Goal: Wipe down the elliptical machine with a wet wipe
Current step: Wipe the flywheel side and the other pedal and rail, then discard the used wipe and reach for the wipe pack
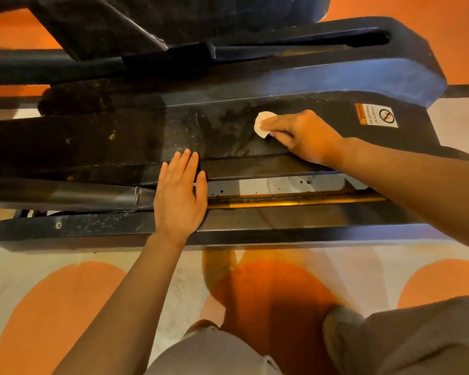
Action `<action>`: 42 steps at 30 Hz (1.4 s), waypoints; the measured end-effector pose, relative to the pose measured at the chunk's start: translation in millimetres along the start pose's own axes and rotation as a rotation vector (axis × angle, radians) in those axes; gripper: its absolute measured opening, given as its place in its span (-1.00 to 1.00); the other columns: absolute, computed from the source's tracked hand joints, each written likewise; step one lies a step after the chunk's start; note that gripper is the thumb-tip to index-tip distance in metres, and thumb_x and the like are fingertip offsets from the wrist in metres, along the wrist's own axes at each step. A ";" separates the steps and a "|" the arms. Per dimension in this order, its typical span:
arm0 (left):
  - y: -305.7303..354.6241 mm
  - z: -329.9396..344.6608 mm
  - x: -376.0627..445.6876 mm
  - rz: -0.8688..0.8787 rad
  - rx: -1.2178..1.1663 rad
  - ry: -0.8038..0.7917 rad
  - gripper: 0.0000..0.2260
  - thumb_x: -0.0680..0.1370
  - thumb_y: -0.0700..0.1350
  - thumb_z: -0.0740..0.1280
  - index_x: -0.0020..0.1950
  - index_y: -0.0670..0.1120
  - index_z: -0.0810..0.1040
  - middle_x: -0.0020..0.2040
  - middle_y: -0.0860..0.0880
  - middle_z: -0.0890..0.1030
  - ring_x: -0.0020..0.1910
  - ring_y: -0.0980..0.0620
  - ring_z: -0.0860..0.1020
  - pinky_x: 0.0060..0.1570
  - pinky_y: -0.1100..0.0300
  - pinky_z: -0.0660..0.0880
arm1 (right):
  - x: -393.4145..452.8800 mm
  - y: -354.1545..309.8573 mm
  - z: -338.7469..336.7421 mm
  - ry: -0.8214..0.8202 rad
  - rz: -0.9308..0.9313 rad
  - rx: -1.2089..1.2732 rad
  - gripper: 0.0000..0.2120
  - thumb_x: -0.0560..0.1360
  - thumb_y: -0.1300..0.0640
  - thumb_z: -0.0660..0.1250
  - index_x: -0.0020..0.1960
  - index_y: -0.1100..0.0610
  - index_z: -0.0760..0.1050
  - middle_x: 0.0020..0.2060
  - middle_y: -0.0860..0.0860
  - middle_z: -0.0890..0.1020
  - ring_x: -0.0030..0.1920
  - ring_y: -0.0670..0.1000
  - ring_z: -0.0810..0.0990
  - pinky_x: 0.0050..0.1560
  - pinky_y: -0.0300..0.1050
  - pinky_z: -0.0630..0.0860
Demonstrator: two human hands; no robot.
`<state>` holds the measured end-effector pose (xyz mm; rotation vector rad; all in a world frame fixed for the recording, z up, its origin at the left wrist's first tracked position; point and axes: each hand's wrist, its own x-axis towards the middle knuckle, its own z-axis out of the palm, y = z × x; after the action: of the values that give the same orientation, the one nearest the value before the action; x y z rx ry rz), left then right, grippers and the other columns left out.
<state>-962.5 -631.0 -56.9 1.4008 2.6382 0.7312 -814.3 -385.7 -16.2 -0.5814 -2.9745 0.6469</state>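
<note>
The black elliptical machine stretches across an orange-patterned floor; the left hand rests flat on its frame, fingers straight; the right hand curls over the white wet wipe, which sticks out beyond the fingertips, pressed against the dusty centre panel near a warning sticker.

The wet wipe lies on the elliptical machine, left of the warning label.

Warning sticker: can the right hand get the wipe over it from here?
Probably yes. The right hand presses the wet wipe on the same black panel, beside the warning sticker, with nothing between.
</note>
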 end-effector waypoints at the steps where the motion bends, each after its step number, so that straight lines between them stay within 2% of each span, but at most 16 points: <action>1: 1.3 -0.2 -2.6 0.016 0.001 -0.003 -0.55 0.66 0.01 0.08 0.48 -0.17 0.37 0.49 -0.13 0.36 0.52 -0.08 0.24 0.52 -0.01 0.08 | -8.8 -0.5 -1.7 0.007 -0.036 -0.001 -0.68 0.62 0.18 0.20 0.37 0.12 0.47 0.31 0.16 0.53 0.28 0.20 0.51 0.33 0.13 0.42; 3: 4.1 -0.5 -8.2 0.044 -0.007 -0.014 -0.55 0.66 0.02 0.09 0.49 -0.16 0.36 0.50 -0.13 0.34 0.52 -0.07 0.23 0.52 0.02 0.07 | -25.5 -0.6 -4.0 -0.007 -0.074 -0.016 -0.65 0.62 0.19 0.19 0.40 0.09 0.42 0.33 0.14 0.50 0.28 0.21 0.51 0.30 0.17 0.44; 5: 7.0 -0.5 -12.6 0.057 -0.010 -0.035 -0.54 0.66 0.04 0.08 0.50 -0.14 0.34 0.52 -0.11 0.31 0.54 -0.04 0.19 0.52 0.06 0.03 | -42.8 -1.3 -4.5 -0.038 -0.066 -0.030 -0.60 0.62 0.18 0.17 0.45 0.04 0.35 0.39 0.11 0.44 0.33 0.19 0.47 0.36 0.12 0.40; 9: 20.1 0.9 -10.5 0.143 0.027 -0.114 -0.49 0.65 0.12 0.01 0.54 -0.09 0.26 0.55 -0.06 0.23 0.55 0.02 0.11 0.52 0.14 -0.07 | -78.2 -1.3 -2.5 -0.062 -0.131 -0.002 -0.52 0.59 -0.02 0.14 0.49 0.03 0.26 0.44 0.07 0.36 0.40 0.08 0.35 0.42 -0.19 0.18; 10: 24.9 1.9 -7.7 0.164 0.039 -0.149 -0.48 0.65 0.14 0.00 0.55 -0.07 0.24 0.56 -0.05 0.20 0.56 0.03 0.09 0.52 0.14 -0.09 | -85.0 1.1 -1.1 -0.056 -0.154 0.002 -0.51 0.58 0.02 0.21 0.49 0.05 0.27 0.45 0.08 0.35 0.40 0.09 0.35 0.42 -0.17 0.19; 13: 39.7 5.6 0.9 0.254 0.084 -0.226 -0.44 0.63 0.18 -0.06 0.57 -0.05 0.17 0.58 -0.03 0.16 0.57 0.03 0.05 0.53 0.09 -0.09 | -100.6 8.4 1.7 -0.013 -0.176 -0.061 -0.46 0.51 0.27 0.37 0.46 0.14 0.34 0.43 0.15 0.37 0.38 0.21 0.40 0.33 0.08 0.36; 16: 54.2 6.1 11.8 0.353 0.148 -0.287 -0.40 0.61 0.21 -0.13 0.58 -0.06 0.15 0.58 -0.03 0.15 0.55 0.07 0.01 0.52 0.11 -0.12 | -111.3 10.2 -6.9 0.056 -0.193 -0.119 -0.50 0.49 0.29 0.40 0.40 0.16 0.42 0.38 0.16 0.44 0.34 0.21 0.45 0.25 0.11 0.41; 19: 69.5 4.5 26.7 0.421 0.222 -0.320 -0.38 0.61 0.22 -0.15 0.57 -0.06 0.17 0.58 -0.04 0.17 0.56 0.02 0.09 0.51 0.11 -0.12 | -120.9 19.1 -19.0 0.078 -0.189 -0.114 -0.49 0.46 0.30 0.43 0.38 0.18 0.43 0.35 0.18 0.47 0.31 0.24 0.48 0.24 0.14 0.40; 23: 96.9 -0.4 45.5 0.493 0.254 -0.342 -0.41 0.62 0.19 -0.12 0.55 -0.09 0.24 0.55 -0.06 0.26 0.54 -0.01 0.18 0.52 0.08 -0.07 | -133.9 36.5 -38.6 0.076 -0.155 -0.139 -0.42 0.38 0.30 0.51 0.36 0.15 0.44 0.27 0.20 0.54 0.25 0.27 0.53 0.14 0.26 0.52; 24: 105.3 -1.2 49.0 0.508 0.252 -0.347 -0.42 0.63 0.18 -0.10 0.54 -0.10 0.27 0.53 -0.07 0.29 0.53 -0.02 0.20 0.52 0.06 -0.03 | -137.0 37.9 -44.7 0.102 -0.153 -0.158 -0.49 0.39 0.29 0.49 0.31 0.17 0.49 0.20 0.21 0.58 0.19 0.28 0.57 0.08 0.22 0.54; 26: 124.8 -2.5 53.2 0.535 0.238 -0.355 -0.45 0.64 0.15 -0.06 0.51 -0.13 0.33 0.50 -0.09 0.35 0.51 -0.05 0.27 0.52 0.03 0.05 | -143.9 37.8 -57.1 0.201 -0.167 -0.203 -0.71 0.48 0.20 0.30 0.19 0.20 0.57 0.05 0.19 0.65 0.06 0.25 0.64 0.00 0.10 0.58; 28: 146.0 -2.8 55.7 0.539 0.210 -0.365 -0.47 0.65 0.12 -0.02 0.48 -0.15 0.38 0.47 -0.11 0.40 0.48 -0.06 0.32 0.50 0.00 0.13 | -150.4 36.9 -69.6 0.233 -0.166 -0.195 -0.66 0.51 0.14 0.14 0.12 0.21 0.61 -0.04 0.16 0.67 -0.02 0.21 0.67 0.01 0.05 0.58; 31: 180.0 -5.3 57.8 0.538 0.207 -0.417 -0.47 0.64 0.12 -0.02 0.46 -0.16 0.41 0.45 -0.11 0.43 0.46 -0.07 0.35 0.49 -0.01 0.16 | -160.6 49.5 -85.4 0.209 -0.104 -0.183 -0.65 0.52 0.14 0.12 0.11 0.22 0.61 -0.06 0.15 0.67 -0.05 0.20 0.66 0.07 0.09 0.57; 35: 225.8 -19.2 67.9 0.601 0.238 -0.441 -0.51 0.65 0.10 0.03 0.43 -0.15 0.43 0.42 -0.11 0.46 0.43 -0.07 0.38 0.47 -0.01 0.19 | -176.8 59.1 -117.1 0.206 -0.002 -0.175 -0.66 0.56 0.13 0.13 0.16 0.20 0.59 -0.01 0.15 0.65 -0.03 0.18 0.63 0.03 0.06 0.57; 42: 324.6 -66.4 110.1 0.663 0.231 -0.418 -0.59 0.65 0.06 0.13 0.37 -0.15 0.47 0.33 -0.13 0.53 0.34 -0.09 0.47 0.38 -0.02 0.32 | -198.3 69.5 -213.3 0.197 0.085 -0.152 -0.65 0.58 0.09 0.09 0.15 0.18 0.60 0.02 0.16 0.65 -0.02 0.18 0.63 -0.03 0.03 0.59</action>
<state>-796.5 -415.1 161.6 2.2364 1.9775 0.1194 -580.3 -316.5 157.5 -0.7386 -2.8426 0.3461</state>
